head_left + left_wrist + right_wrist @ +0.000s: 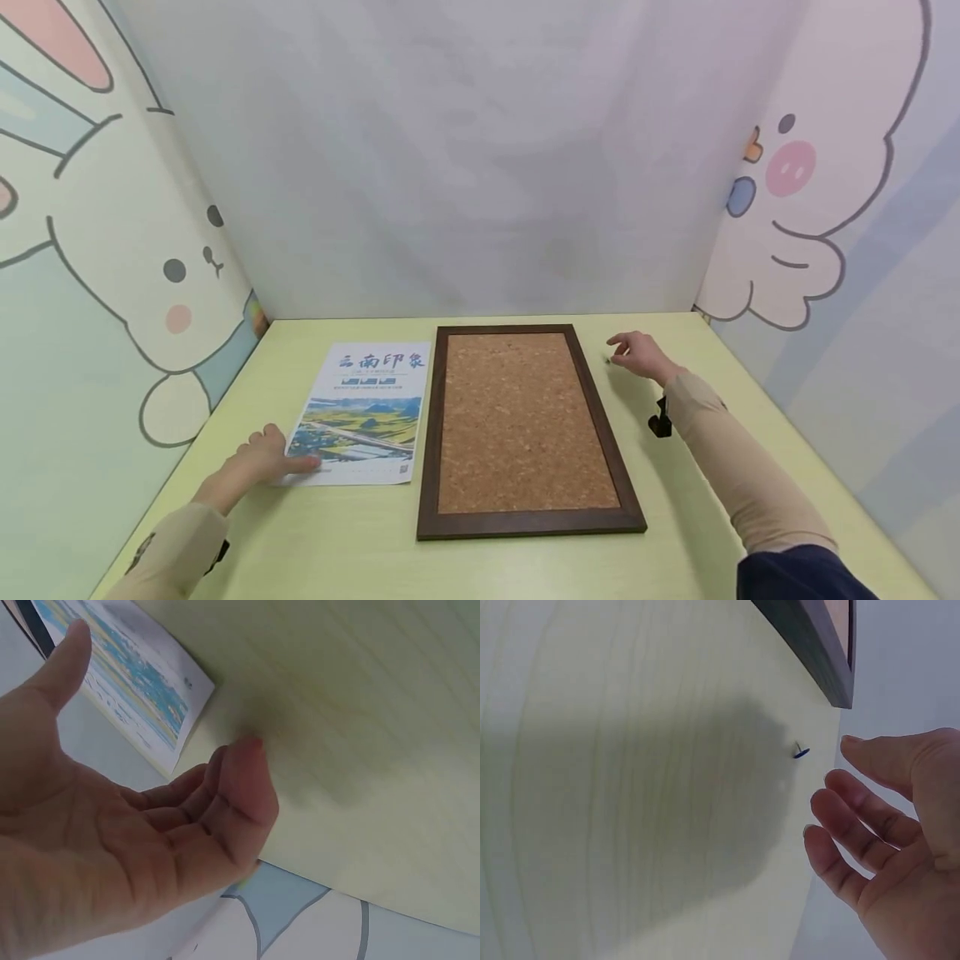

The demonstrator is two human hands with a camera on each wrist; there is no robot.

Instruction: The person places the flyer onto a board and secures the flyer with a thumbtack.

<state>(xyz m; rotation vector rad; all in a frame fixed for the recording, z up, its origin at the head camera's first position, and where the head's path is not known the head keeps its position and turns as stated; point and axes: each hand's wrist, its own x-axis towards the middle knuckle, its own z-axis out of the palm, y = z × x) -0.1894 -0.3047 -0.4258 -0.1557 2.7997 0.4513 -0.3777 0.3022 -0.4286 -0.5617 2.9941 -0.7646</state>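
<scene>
A poster with blue lettering and a landscape picture lies left of a cork board in a dark brown frame. My left hand is at the poster's lower left corner, its thumb stretched out over the picture. In the left wrist view, that hand's fingers curl loosely, apart from the thumb, and grip nothing. To the right of the board, my right hand hovers with relaxed fingers. Close to its fingertips a small dark blue thumbtack lies on the table, its point tilted upward. Nothing is held there.
A pale yellow-green table carries everything. Behind it stands a plain light wall. Side walls show a cartoon rabbit on the left and a white cartoon animal on the right.
</scene>
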